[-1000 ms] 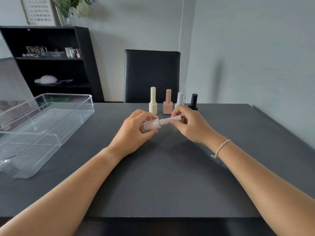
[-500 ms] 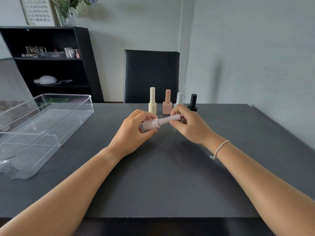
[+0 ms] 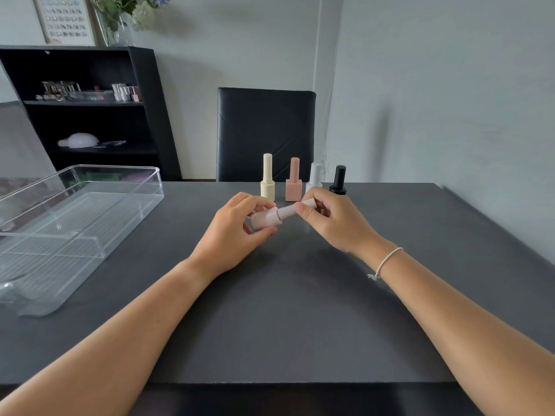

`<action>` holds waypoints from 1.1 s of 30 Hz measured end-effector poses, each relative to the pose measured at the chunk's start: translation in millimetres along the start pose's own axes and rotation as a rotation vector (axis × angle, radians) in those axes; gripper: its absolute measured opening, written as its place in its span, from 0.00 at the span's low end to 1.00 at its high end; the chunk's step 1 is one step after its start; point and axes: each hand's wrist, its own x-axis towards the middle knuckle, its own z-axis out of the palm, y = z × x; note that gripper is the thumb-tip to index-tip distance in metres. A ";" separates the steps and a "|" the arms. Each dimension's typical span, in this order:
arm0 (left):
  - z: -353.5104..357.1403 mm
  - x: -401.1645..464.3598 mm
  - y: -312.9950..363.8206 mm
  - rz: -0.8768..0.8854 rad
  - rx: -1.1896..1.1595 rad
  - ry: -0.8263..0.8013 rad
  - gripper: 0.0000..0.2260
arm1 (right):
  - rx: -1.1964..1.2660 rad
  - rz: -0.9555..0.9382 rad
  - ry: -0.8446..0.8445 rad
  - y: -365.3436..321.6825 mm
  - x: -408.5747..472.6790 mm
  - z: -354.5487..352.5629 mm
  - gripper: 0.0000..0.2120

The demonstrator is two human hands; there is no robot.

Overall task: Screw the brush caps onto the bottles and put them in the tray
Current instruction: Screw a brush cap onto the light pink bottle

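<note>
A pale pink bottle (image 3: 265, 218) lies sideways above the table's middle, gripped by my left hand (image 3: 232, 235). Its long ribbed pink brush cap (image 3: 289, 210) sits on the bottle's neck, pinched by the fingers of my right hand (image 3: 333, 223). Behind my hands a row of capped bottles stands upright: a cream bottle (image 3: 267, 179), a salmon-pink square bottle (image 3: 293, 181), a white bottle (image 3: 314, 175) and a black bottle (image 3: 338, 181). The clear plastic tray (image 3: 90, 187) rests at the left with nothing in it.
The dark grey table (image 3: 285, 310) spreads toward me. A black chair (image 3: 265, 130) stands behind its far edge. A black shelf unit (image 3: 81, 109) with small items is at the back left. A grey wall (image 3: 450, 115) runs along the right side.
Both hands hold the same pose around the pink bottle and cap; only a slight shift of the fingers on the cap shows.
</note>
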 end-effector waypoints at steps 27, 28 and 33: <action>-31.7 -0.6 -42.2 -0.270 0.197 -0.040 0.12 | 0.037 -0.106 0.085 -11.4 13.9 -3.8 0.06; -35.0 -1.1 -47.3 -0.312 0.242 -0.060 0.13 | 0.017 -0.103 0.079 -13.5 18.4 -4.3 0.06; -36.6 -1.1 -54.6 -0.373 0.368 -0.153 0.15 | -0.061 -0.074 0.003 -30.9 48.2 1.1 0.08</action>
